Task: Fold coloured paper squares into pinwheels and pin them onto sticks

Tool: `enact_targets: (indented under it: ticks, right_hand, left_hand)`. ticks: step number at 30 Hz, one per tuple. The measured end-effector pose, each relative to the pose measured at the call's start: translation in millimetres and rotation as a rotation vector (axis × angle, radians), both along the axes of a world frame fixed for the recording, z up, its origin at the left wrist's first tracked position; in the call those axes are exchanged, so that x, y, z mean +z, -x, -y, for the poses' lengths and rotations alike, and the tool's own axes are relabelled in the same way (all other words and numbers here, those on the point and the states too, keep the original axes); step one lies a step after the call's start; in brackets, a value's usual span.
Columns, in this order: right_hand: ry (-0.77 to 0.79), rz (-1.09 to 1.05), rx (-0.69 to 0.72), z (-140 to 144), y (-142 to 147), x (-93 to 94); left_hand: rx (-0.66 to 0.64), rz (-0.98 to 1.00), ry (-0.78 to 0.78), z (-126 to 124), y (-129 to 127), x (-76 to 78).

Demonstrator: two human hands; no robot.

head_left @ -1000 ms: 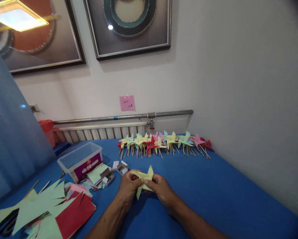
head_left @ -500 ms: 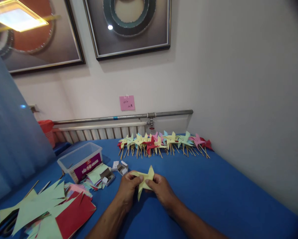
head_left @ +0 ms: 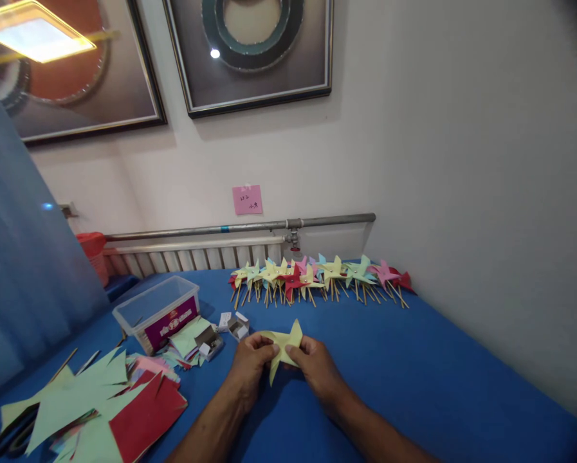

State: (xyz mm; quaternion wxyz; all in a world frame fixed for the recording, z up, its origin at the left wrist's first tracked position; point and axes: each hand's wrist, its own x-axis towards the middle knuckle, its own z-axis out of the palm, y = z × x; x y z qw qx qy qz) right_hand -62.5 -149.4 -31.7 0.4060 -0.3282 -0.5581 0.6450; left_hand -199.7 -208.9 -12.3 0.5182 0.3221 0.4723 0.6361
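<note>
Both hands meet low at the middle of the blue table (head_left: 413,366), pinching one yellow paper pinwheel (head_left: 283,346) between them. Left hand (head_left: 250,364) grips its left blades with thumb and fingers closed on the paper; right hand (head_left: 317,366) clamps the right side the same way. At twelve o'clock from the pinwheel, near the wall, a row of finished pinwheels on sticks (head_left: 317,278) lies in yellow, green, pink and red. At ten o'clock sits a clear plastic box (head_left: 157,311), with a small stapler (head_left: 210,339) just beside a pile of paper squares. Cut green and red sheets (head_left: 100,411) spread at eight o'clock, over black scissors (head_left: 3,432).
</note>
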Motion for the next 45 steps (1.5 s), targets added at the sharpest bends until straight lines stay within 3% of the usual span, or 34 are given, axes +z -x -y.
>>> enact_targets:
  ticks: [22, 26, 29, 31, 33, 36, 38, 41, 45]
  right_hand:
    - [-0.042, 0.006, 0.059, 5, -1, 2.5]
    - [-0.071, 0.052, 0.031, 1, -2, -1.1]
    - [-0.051, 0.050, 0.008, -2, -3, -1.7]
    - [-0.034, 0.041, -0.003, -2, -4, -1.4]
    - [-0.028, 0.036, -0.010, -2, -4, -1.4]
    - [-0.024, 0.039, -0.021, -2, -4, -1.8]
    - [-0.021, 0.046, -0.030, -2, -3, -1.0]
    - [-0.023, 0.044, -0.023, -1, -3, 2.8]
    - [-0.031, 0.037, -0.007, 2, -5, 7.9]
  left_hand:
    - [0.005, -0.064, -0.024, -2, -2, -0.3]
    - [-0.057, -0.142, -0.032, 0, 5, 6.4]
    - [-0.032, -0.432, -0.045, 5, 29, 21.7]
    - [0.135, -0.855, -0.037, 11, 52, 33.2]
    - [0.295, -1.337, 0.117, 17, 73, 42.0]
    - [0.284, -1.755, 0.448, 25, 93, 47.8]
    - [0.204, -1.855, 0.566, 27, 98, 47.5]
    - [0.152, -1.893, 0.618, 27, 102, 43.5]
    - [0.164, -1.787, 0.609, 23, 110, 34.8]
